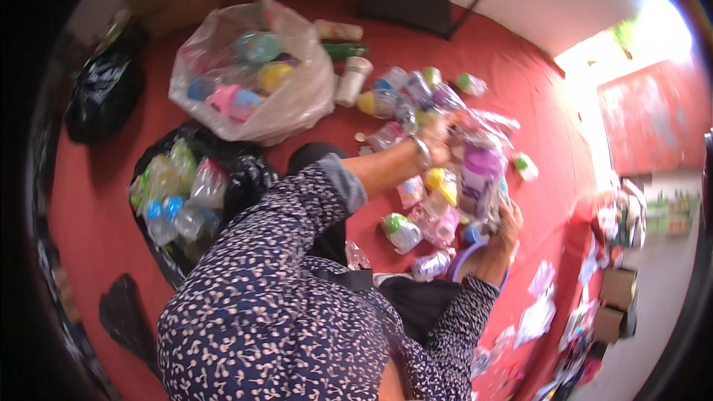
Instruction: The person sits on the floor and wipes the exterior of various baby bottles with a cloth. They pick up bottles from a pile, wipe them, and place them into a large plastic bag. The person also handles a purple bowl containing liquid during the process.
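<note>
Over a loose pile of empty plastic bottles (443, 230) I hold up a purple plastic bottle (483, 174). My left hand (438, 141), with a bangle at the wrist, is closed at its upper end, where crinkled pinkish clear plastic (486, 125) bunches up. At the lower end my right hand (510, 226) has its fingers curled against the bottle; some of them are hidden behind it. Just below the right hand, the curved purple rim of a round container (459, 261) shows, partly covered by my forearm.
A big whitish plastic bag (297, 115) of coloured bottles stands at the far left. Nearer lies an opened black bag (249, 178) with clear bottles. A tied black bag (104, 93) sits farther left. Behind the bottles is a dark shelf rack (408, 11). Red sheeting (85, 230) covers the floor.
</note>
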`<act>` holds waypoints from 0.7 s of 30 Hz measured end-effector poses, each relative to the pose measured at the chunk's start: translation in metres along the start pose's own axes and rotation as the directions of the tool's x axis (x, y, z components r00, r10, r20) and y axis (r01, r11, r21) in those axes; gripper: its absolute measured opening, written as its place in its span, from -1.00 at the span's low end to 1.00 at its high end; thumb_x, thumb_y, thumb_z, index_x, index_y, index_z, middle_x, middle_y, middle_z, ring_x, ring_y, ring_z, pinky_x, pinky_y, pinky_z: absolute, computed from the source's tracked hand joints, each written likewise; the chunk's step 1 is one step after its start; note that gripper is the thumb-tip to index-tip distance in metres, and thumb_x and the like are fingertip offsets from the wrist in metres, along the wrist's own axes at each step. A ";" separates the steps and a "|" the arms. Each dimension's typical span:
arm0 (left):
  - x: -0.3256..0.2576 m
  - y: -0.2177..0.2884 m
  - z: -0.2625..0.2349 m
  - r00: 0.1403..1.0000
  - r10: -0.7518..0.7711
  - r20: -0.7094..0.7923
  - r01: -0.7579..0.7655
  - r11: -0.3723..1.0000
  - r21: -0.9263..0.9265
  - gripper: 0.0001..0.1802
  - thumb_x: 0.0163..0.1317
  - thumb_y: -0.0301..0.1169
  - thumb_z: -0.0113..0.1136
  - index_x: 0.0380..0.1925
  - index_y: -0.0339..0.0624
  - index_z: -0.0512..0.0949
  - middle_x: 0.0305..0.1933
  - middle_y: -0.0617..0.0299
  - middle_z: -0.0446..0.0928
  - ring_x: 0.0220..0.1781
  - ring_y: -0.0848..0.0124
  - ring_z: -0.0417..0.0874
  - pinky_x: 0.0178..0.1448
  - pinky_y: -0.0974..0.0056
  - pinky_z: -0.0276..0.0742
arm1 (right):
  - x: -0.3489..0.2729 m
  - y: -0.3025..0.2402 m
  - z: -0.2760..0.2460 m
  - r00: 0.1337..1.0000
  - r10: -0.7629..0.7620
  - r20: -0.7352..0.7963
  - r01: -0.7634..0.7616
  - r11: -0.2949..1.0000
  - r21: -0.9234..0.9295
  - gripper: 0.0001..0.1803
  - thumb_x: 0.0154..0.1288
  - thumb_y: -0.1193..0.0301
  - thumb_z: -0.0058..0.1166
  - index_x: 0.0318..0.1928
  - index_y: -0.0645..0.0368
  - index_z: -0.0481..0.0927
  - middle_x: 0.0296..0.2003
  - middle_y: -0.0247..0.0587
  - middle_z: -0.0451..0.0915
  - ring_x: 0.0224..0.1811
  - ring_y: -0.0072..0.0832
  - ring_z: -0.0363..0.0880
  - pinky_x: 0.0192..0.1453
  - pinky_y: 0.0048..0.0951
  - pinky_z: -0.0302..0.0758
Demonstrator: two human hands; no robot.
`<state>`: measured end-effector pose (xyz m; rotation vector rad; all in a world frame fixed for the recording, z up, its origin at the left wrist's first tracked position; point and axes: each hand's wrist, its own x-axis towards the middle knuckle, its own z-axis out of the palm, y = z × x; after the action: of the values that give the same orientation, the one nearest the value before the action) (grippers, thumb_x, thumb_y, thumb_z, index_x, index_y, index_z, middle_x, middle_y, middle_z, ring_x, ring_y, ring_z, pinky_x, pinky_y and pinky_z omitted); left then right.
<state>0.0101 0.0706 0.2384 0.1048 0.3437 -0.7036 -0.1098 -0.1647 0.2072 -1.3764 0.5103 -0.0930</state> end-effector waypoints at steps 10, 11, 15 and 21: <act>0.023 0.003 -0.020 0.986 -0.164 0.042 0.157 0.979 0.130 -0.75 0.36 -0.28 -0.25 -0.21 -0.15 0.39 -0.22 0.14 0.55 -0.12 0.27 0.57 0.07 -0.03 0.42 | -0.046 0.000 0.038 0.600 0.148 0.786 -0.224 0.975 -0.013 0.05 -0.28 0.06 0.41 0.17 0.37 0.17 0.02 -0.09 0.40 0.00 -0.32 0.46 0.00 -0.35 0.44; 0.022 -0.002 -0.018 0.987 -0.155 0.051 0.149 0.983 0.103 -0.74 0.36 -0.26 -0.24 -0.18 -0.17 0.38 -0.20 0.11 0.53 -0.12 0.25 0.57 0.07 0.03 0.44 | -0.052 0.003 0.046 0.656 0.118 0.745 -0.204 0.979 0.025 0.05 -0.31 0.09 0.42 0.16 0.37 0.18 0.00 -0.09 0.42 -0.03 -0.33 0.48 -0.02 -0.35 0.45; 0.023 -0.006 -0.017 0.994 -0.010 0.108 -0.011 0.981 0.194 -0.69 0.35 -0.18 -0.22 -0.16 -0.16 0.39 -0.17 0.09 0.53 -0.09 0.26 0.56 0.08 0.05 0.44 | -0.063 0.000 0.062 0.808 0.085 0.583 -0.175 0.980 0.099 -0.11 -0.33 0.33 0.33 0.11 0.36 0.25 -0.12 -0.11 0.48 -0.13 -0.34 0.52 -0.08 -0.41 0.47; -0.017 -0.013 -0.003 0.966 0.233 0.114 -0.227 0.547 0.806 0.24 -0.24 0.25 0.27 0.24 -0.25 -0.18 0.27 -0.12 0.03 0.29 0.03 0.15 0.33 0.15 0.11 | -0.053 -0.028 0.059 0.938 0.078 0.339 -0.059 0.996 -0.066 -0.36 -0.27 0.43 0.19 -0.03 0.33 0.41 -0.33 -0.24 0.52 -0.32 -0.46 0.54 -0.24 -0.50 0.47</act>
<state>-0.0116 0.0722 0.2418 1.0392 -0.0284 -0.5449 -0.1275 -0.0979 0.2551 -1.3905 0.2698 0.2168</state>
